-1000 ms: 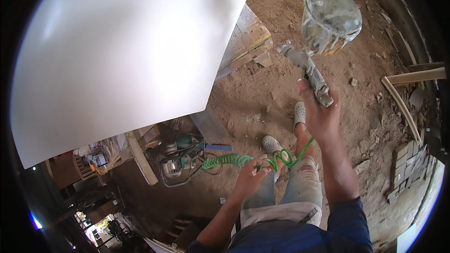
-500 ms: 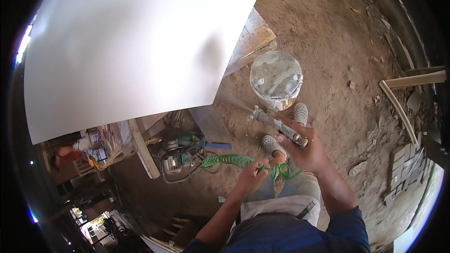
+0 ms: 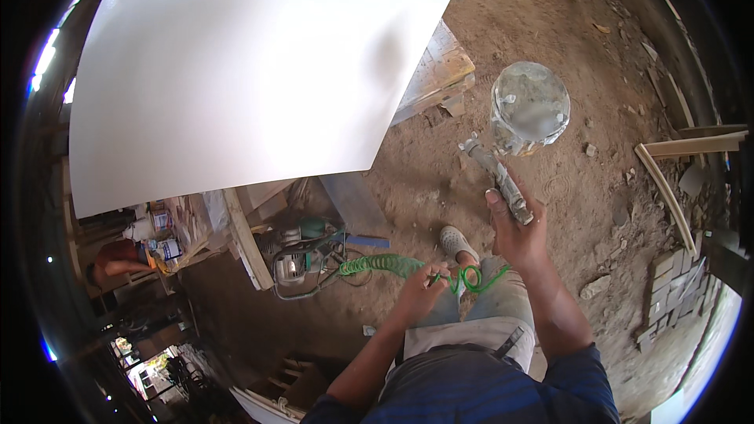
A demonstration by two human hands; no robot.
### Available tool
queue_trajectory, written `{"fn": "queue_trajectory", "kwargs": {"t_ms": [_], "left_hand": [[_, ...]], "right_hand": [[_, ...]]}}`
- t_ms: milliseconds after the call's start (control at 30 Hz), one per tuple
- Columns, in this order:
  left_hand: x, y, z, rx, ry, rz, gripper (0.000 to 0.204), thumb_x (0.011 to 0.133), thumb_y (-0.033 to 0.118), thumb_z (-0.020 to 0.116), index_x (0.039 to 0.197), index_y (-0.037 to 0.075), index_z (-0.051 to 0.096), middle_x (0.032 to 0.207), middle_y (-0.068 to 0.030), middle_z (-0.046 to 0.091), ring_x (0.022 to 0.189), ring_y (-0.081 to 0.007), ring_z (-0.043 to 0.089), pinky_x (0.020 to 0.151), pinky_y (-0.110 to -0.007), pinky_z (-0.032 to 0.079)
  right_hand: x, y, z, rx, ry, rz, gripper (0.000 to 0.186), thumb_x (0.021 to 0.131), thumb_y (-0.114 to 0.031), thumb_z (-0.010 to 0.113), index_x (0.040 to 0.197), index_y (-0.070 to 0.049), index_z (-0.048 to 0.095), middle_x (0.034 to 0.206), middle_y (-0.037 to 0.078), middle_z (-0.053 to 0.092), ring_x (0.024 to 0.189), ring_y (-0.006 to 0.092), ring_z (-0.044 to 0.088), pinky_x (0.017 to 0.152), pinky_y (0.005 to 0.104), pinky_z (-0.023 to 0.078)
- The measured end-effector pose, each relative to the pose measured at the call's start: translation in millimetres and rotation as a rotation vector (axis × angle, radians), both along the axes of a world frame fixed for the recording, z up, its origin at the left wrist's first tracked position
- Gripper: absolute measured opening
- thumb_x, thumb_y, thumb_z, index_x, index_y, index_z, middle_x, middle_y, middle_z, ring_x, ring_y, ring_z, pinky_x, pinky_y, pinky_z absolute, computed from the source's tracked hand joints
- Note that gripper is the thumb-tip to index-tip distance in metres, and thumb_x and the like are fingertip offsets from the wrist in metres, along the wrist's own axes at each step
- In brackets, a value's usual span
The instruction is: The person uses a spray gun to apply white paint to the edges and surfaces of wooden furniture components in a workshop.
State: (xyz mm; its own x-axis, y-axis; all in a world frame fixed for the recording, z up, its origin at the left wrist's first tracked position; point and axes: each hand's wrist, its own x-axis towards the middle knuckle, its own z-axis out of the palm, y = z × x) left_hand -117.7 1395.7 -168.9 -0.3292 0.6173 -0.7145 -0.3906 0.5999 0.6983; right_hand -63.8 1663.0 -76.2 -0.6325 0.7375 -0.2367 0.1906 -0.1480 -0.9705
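Right hand [image 3: 520,242] grips a spray gun [image 3: 496,169]; left hand [image 3: 421,292] clasps a green hose [image 3: 381,265]; tub label [image 3: 170,249] too small to read.

No lettering or number can be read. At the left of the frame, a white and blue container [image 3: 169,249] carries printed markings too small to make out; just above it in the picture, a second container [image 3: 162,221] shows similar white and blue print, likewise too small to read.
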Motion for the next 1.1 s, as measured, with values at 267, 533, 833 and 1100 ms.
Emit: {"fn": "queue_trajectory", "kwargs": {"t_ms": [267, 533, 833, 1100], "left_hand": [[-4, 0, 6, -0.013, -0.002, -0.025, 0.028, 0.100, 0.006, 0.061, 0.125, -0.005, 0.059, 0.139, -0.0191, 0.062, 0.109, -0.0181, 0.068, 0.087, -0.031, 0.054], [4, -1, 8, -0.054, 0.066, -0.087, 0.031, 0.097, 0.013, 0.066, 0.124, -0.001, 0.063, 0.113, -0.0133, 0.072, 0.099, -0.0188, 0.069, 0.087, -0.035, 0.054], [-3, 40, 25, -0.075, 0.016, -0.141, 0.032, 0.100, 0.006, 0.060, 0.130, -0.004, 0.058, 0.111, -0.0110, 0.070, 0.106, -0.0170, 0.068, 0.085, -0.030, 0.054], [-7, 88, 25, -0.016, 0.014, -0.052, 0.031, 0.100, 0.002, 0.060, 0.129, -0.005, 0.058, 0.134, -0.0142, 0.063, 0.112, -0.0189, 0.067, 0.090, -0.032, 0.053]], "right_hand": [[6, -22, 12, 0.118, 0.000, 0.303, 0.049, 0.097, -0.009, 0.073, 0.145, -0.007, 0.060, 0.117, 0.020, 0.076, 0.108, 0.0186, 0.072, 0.092, 0.0324, 0.054], [10, -12, 39, 0.043, 0.003, 0.455, 0.047, 0.100, -0.012, 0.069, 0.146, -0.006, 0.059, 0.118, 0.019, 0.075, 0.104, 0.0205, 0.075, 0.089, 0.0334, 0.057], [-7, 39, 15, 0.136, 0.012, 0.276, 0.047, 0.102, -0.016, 0.069, 0.147, -0.006, 0.058, 0.114, 0.013, 0.076, 0.092, 0.0104, 0.066, 0.084, 0.0292, 0.054], [-26, 106, 24, 0.063, -0.025, 0.163, 0.048, 0.103, -0.020, 0.069, 0.146, -0.004, 0.058, 0.097, 0.005, 0.070, 0.087, 0.0066, 0.056, 0.080, 0.0263, 0.050]]}}
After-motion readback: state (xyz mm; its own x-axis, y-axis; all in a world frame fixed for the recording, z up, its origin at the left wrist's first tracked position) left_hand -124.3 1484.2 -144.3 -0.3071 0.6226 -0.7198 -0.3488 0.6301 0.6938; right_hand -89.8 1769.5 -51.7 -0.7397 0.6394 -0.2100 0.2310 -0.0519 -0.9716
